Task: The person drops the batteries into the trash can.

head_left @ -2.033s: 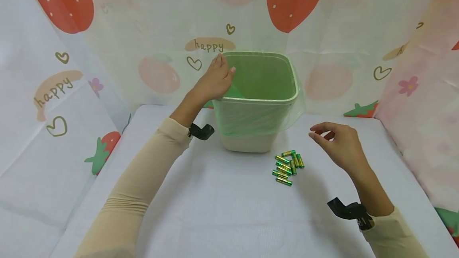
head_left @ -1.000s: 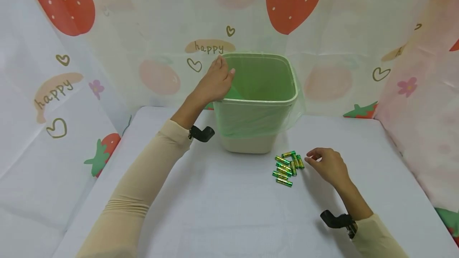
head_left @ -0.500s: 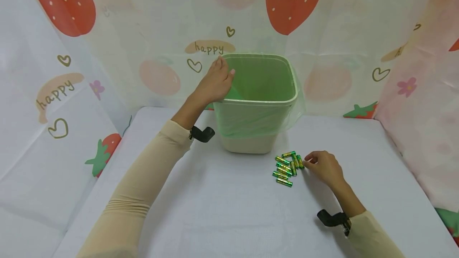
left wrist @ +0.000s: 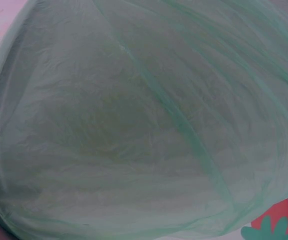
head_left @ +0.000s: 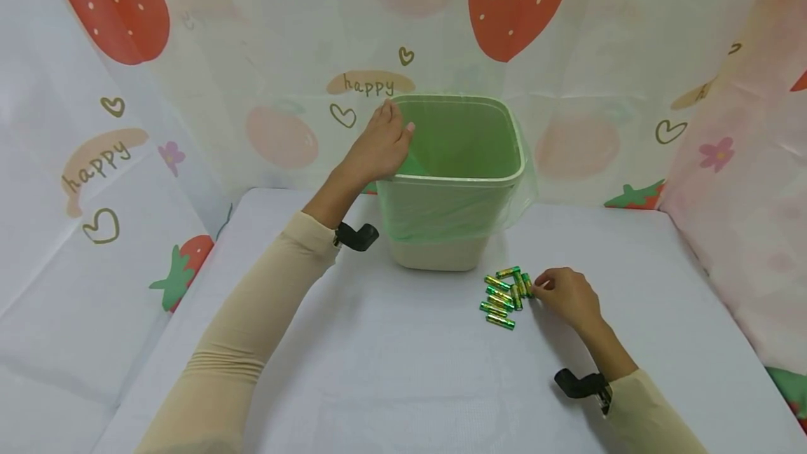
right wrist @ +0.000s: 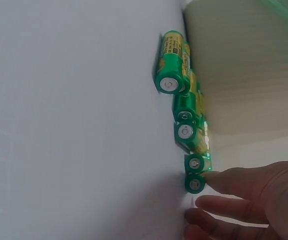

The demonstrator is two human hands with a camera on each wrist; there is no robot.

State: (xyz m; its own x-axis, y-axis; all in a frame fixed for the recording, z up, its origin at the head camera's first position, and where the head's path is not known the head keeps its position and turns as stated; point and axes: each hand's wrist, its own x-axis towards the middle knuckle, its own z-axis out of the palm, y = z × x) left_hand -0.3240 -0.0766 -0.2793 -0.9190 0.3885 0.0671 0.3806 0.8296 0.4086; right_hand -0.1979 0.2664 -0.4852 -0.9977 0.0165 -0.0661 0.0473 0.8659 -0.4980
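A pale trash bin (head_left: 435, 254) stands upright at the back centre, lined with a translucent green plastic bag (head_left: 454, 209) folded over its rim. My left hand (head_left: 378, 142) grips the bin's left rim, with the thumb on the inner side. The left wrist view is filled by the bag (left wrist: 133, 125); of the hand only a dark sliver shows. Several green-and-gold batteries (head_left: 498, 296) lie in a loose cluster before the bin. Beside the rightmost battery (right wrist: 195, 184), my right hand (head_left: 570, 296) has its thumb tip touching it and the index fingertip just below in the wrist view.
The table (head_left: 378, 370) has a white cover. Behind it and along both sides hangs a curtain (head_left: 284, 40) printed with strawberries. A black camera mount sits on each wrist. The bag's loose edge (head_left: 526, 188) bulges out at the bin's right.
My right hand has come down and to the left, from above the table to the rightmost battery. The left hand, the bin and the batteries stay put.
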